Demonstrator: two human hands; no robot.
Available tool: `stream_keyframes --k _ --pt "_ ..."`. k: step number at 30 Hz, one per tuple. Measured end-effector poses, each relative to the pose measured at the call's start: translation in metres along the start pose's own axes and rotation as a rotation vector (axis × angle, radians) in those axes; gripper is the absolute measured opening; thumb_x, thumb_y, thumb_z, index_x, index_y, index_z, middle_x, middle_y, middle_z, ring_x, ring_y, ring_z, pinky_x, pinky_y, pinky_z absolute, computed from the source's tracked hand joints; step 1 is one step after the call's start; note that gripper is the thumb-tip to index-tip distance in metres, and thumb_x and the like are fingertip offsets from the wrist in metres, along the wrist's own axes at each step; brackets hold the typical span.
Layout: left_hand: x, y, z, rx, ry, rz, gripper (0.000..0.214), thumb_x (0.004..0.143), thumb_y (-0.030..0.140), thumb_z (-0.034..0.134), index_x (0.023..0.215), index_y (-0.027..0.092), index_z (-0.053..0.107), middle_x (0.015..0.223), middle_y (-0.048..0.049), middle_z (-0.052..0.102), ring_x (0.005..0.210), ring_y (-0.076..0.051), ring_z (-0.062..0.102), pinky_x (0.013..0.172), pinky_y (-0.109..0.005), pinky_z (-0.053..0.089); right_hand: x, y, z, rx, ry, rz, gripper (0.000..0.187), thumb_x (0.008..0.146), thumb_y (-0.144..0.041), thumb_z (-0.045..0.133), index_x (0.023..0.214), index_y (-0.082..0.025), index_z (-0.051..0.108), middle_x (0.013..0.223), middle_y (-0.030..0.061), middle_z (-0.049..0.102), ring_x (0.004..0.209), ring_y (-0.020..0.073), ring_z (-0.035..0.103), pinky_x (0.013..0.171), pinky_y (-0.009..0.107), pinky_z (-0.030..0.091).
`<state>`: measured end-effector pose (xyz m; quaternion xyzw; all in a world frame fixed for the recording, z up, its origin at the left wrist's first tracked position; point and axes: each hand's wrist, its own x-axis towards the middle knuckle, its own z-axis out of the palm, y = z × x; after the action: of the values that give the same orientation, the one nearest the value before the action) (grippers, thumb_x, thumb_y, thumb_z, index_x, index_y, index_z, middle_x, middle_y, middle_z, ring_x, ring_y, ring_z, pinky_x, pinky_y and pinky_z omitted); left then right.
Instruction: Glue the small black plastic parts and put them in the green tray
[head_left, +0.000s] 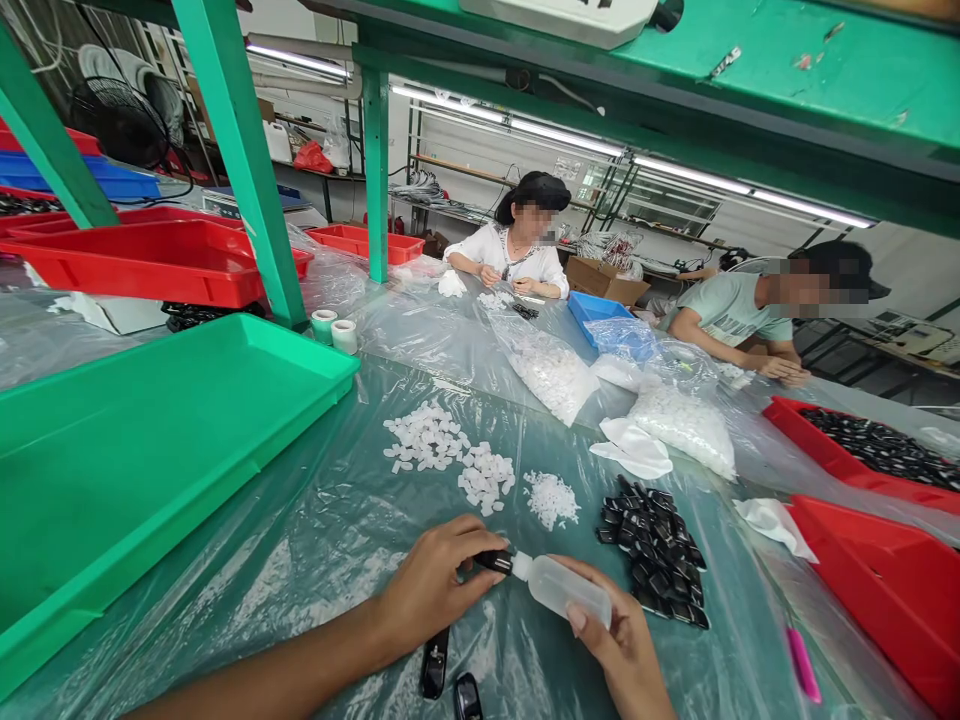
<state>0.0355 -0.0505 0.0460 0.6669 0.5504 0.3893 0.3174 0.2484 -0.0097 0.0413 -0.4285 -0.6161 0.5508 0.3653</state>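
My left hand (431, 585) pinches a small black cap (494, 561) at the neck of a clear plastic bottle (564, 589). My right hand (626, 645) grips the bottle's body, which lies nearly level over the plastic-covered table. A heap of black caps (654, 548) sits just beyond the right hand. Three small piles of white plastic parts (426, 438) (486, 477) (551, 498) lie beyond the hands. Two black pieces (435, 662) (467, 697) rest on the table below the hands.
A big green tray (135, 450) fills the left side. Red trays (885, 590) stand at the right, one with black parts (877, 445). Bags of white parts (686, 425) lie mid-table. A pink pen (802, 665) lies near the right red tray. Two people work across the table.
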Motion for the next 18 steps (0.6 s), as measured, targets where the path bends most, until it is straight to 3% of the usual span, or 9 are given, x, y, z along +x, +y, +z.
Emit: stream_keyframes --k 7,18 --pt "-0.0023 -0.0049 0.0022 0.021 -0.002 0.032 0.029 0.084 0.027 0.055 0.112 0.031 0.059 0.097 -0.0048 0.059 0.079 -0.017 0.059 0.046 -0.016 0.043 0.0006 0.0018 -0.0051 -0.066 -0.043 -0.028 0.039 0.074 -0.048 0.062 0.101 -0.021 0.067 0.098 0.0105 0.067 0.083 0.0279 0.061 0.067 0.030 0.049" --pt "-0.0015 -0.0011 0.0011 -0.013 -0.007 -0.004 0.028 0.083 0.025 0.056 0.110 0.031 0.061 0.096 -0.0045 0.059 0.078 -0.017 0.058 0.043 -0.016 0.040 -0.0032 -0.0046 -0.0002 -0.073 0.016 -0.039 0.039 0.071 -0.048 0.065 0.099 -0.021 0.068 0.101 0.0112 0.067 0.089 0.0297 0.061 0.066 0.029 0.051"
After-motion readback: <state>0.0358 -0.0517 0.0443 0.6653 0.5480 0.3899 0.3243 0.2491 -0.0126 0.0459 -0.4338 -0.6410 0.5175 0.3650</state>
